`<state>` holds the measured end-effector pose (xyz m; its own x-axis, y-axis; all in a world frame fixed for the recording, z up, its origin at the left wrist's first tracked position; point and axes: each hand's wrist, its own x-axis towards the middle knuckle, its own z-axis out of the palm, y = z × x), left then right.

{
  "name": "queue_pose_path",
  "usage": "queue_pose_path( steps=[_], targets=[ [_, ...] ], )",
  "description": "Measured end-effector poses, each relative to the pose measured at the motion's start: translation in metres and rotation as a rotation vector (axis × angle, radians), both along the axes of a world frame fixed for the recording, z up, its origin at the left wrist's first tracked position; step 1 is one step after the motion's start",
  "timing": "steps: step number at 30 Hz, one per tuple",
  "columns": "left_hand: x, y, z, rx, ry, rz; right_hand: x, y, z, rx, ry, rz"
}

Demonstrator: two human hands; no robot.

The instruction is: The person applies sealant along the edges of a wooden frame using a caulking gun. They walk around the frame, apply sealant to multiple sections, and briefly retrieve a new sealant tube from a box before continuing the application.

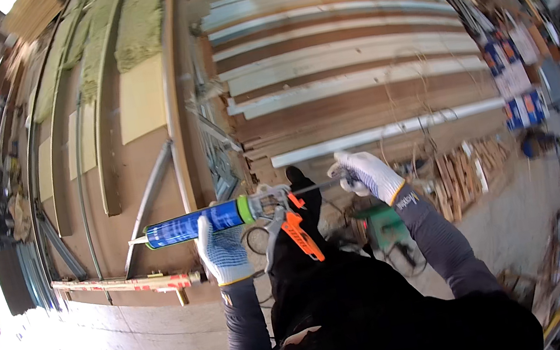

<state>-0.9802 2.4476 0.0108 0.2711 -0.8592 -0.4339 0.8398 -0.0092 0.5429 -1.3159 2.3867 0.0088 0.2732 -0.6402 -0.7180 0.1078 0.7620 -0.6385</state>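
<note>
A caulking gun with an orange trigger and grey frame lies level across the front of my body. Loaded in it is a blue sealant cartridge with a green rim, its pale nozzle pointing left. From below, my left hand, in a white knit glove, is wrapped round the cartridge; its thumb shows on the near side. My right hand, gloved alike, is closed on the end of the plunger rod, which sticks out to the right behind the gun. Nothing touches the orange trigger.
At left stands a large framed panel with yellow insulation between its studs. Long white strips lie in rows ahead. A green tool case and short wooden pieces are at right. Cables trail over the floor near my feet.
</note>
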Motion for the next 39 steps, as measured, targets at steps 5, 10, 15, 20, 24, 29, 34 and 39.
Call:
queue_pose_path(
  steps=[5,10,15,20,24,29,34,39],
  targets=[
    [-0.035,-0.08,0.003,-0.012,-0.069,0.2,0.003,-0.112,0.029,-0.449,0.237,0.156],
    [-0.043,-0.145,0.034,-0.019,-0.044,0.362,0.022,-0.217,0.074,-0.902,0.194,0.196],
    [-0.046,-0.196,0.065,-0.063,-0.005,0.497,0.04,-0.295,0.077,-0.883,-0.091,0.257],
    [-0.058,-0.236,0.075,0.023,0.011,0.737,0.066,-0.336,0.04,-0.443,-0.156,0.9],
    [-0.076,-0.243,0.076,0.074,-0.013,0.875,0.095,-0.371,0.047,-0.322,-0.351,1.344],
    [-0.112,-0.235,0.084,0.031,0.095,1.116,0.131,-0.397,0.061,-0.322,-0.128,1.989],
    [-0.121,-0.199,0.074,0.066,0.123,1.211,0.153,-0.373,0.055,-0.316,-0.426,2.098],
    [-0.111,-0.146,0.057,0.01,0.202,1.314,0.151,-0.31,0.044,0.241,-0.631,1.651]
  ],
)
